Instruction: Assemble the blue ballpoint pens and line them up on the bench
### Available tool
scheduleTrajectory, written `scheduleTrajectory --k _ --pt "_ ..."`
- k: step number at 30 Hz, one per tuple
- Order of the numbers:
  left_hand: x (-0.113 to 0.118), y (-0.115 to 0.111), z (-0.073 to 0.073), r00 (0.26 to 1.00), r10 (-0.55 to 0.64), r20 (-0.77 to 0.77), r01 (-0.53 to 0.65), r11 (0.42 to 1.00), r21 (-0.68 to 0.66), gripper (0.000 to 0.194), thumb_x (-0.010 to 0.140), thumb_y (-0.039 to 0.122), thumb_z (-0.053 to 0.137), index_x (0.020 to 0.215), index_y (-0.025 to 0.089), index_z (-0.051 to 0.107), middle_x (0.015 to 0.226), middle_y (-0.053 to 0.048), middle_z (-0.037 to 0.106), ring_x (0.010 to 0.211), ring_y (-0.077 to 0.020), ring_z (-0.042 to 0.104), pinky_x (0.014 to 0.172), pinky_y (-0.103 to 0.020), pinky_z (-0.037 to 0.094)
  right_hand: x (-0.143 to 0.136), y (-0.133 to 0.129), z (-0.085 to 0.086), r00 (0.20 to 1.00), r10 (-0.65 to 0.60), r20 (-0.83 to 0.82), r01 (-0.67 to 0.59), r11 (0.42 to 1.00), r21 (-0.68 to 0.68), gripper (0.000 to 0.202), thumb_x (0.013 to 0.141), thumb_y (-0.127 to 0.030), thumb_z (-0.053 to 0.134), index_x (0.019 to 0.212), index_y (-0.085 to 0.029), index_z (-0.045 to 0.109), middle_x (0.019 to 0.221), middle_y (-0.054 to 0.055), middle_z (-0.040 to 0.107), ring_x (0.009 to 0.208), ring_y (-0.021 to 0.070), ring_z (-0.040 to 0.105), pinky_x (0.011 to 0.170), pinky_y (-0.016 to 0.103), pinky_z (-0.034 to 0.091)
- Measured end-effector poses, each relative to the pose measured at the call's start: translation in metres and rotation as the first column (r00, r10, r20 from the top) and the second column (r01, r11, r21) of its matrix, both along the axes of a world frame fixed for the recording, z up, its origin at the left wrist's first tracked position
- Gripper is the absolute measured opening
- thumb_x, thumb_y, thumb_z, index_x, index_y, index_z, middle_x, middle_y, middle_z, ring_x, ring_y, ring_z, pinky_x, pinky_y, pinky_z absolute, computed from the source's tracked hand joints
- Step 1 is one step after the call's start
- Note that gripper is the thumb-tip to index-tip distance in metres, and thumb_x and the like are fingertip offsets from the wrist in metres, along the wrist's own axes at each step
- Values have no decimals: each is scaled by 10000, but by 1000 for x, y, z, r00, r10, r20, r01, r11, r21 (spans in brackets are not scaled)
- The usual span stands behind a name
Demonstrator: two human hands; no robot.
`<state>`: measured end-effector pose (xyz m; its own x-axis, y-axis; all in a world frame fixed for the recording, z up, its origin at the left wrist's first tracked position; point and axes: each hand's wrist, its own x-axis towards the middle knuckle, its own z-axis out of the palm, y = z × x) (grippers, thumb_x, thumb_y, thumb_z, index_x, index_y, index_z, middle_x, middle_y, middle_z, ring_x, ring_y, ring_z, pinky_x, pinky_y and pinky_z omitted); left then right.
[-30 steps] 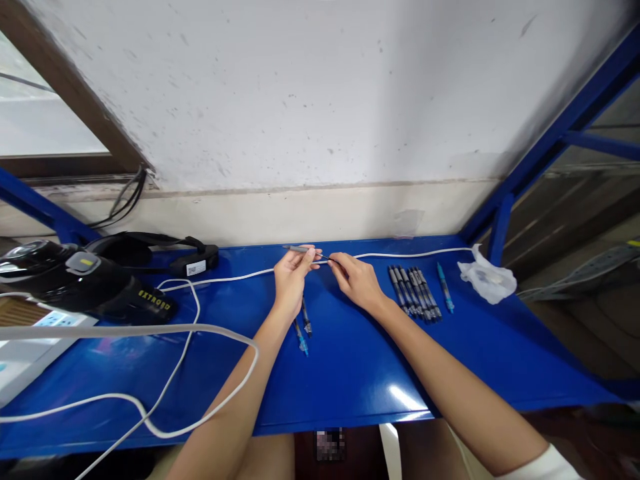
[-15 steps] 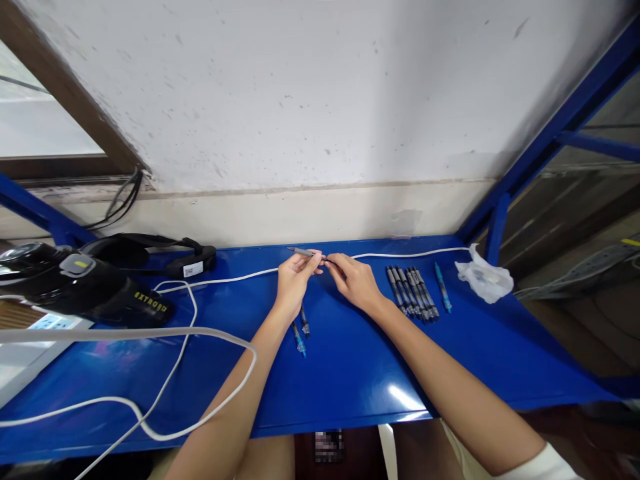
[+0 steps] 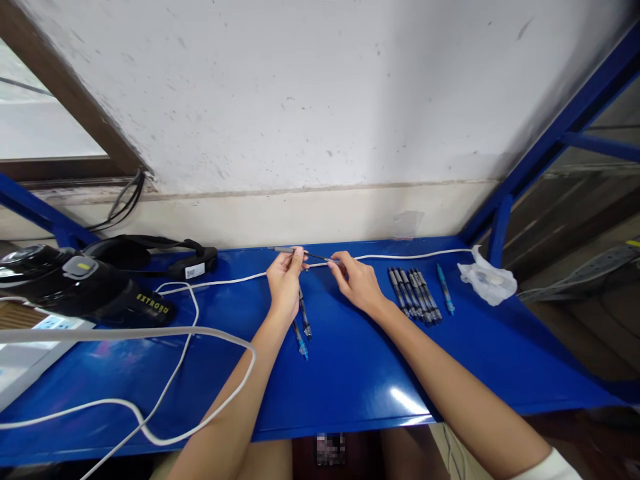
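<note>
My left hand (image 3: 285,279) is closed around a pen barrel (image 3: 281,249) with a grey grip, its tip pointing left above the back of the blue table. A thin dark pen refill (image 3: 317,257) stretches from the left fingers to my right hand (image 3: 354,277), which pinches its right end. Whether the refill's left end is still inside the barrel is hidden by the left fingers. Below my left wrist lie a black pen (image 3: 305,315) and a blue pen (image 3: 301,343), both partly covered. Right of my right hand, several black pens (image 3: 414,297) lie side by side.
A blue pen (image 3: 445,289) and a crumpled white plastic bag (image 3: 487,280) lie at the right. A black bottle (image 3: 115,290), a headset (image 3: 193,261) and a power strip (image 3: 37,353) occupy the left. White cable (image 3: 225,331) loops over the table (image 3: 345,380) and left forearm.
My left hand has shifted left with the pen barrel, while my right hand stays nearly in place. A longer stretch of thin refill now shows between them.
</note>
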<state>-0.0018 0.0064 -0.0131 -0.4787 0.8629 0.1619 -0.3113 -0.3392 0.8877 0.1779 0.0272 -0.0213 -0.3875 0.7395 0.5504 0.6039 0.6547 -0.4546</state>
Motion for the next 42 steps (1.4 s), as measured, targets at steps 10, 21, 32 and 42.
scheduleTrajectory --k 10,21,32,42 --pt "3 -2 0 995 -88 -37 87 996 -31 362 817 463 898 1007 177 783 998 -67 755 908 -178 687 743 -278 540 1 0 0 999 48 12 -48 999 4 241 1149 -376 455 1187 -250 658 1077 65 787 859 204 733 689 285 444" --pt "14 -11 2 933 -323 -157 306 944 -120 313 785 393 928 987 171 840 983 -88 807 874 -195 708 803 -311 542 0 0 -1 983 150 -102 -161 981 -109 92 1107 -324 499 1140 -239 500 974 62 765 792 218 740 673 289 461" --pt "11 -11 3 916 -371 -156 348 925 -153 350 760 360 941 1048 179 856 1053 -114 819 1023 -255 748 955 -375 571 0 -1 -1 972 195 -134 -213 967 -141 83 1086 -311 471 1055 -264 410 946 61 706 758 225 686 671 309 468" --pt "10 -12 6 946 -296 -130 287 954 -86 399 758 323 948 1090 180 780 1061 -98 807 1027 -229 758 1000 -366 563 -1 1 -5 973 195 -127 -209 972 -108 71 1093 -310 473 1057 -256 444 899 27 663 718 197 641 665 295 434"
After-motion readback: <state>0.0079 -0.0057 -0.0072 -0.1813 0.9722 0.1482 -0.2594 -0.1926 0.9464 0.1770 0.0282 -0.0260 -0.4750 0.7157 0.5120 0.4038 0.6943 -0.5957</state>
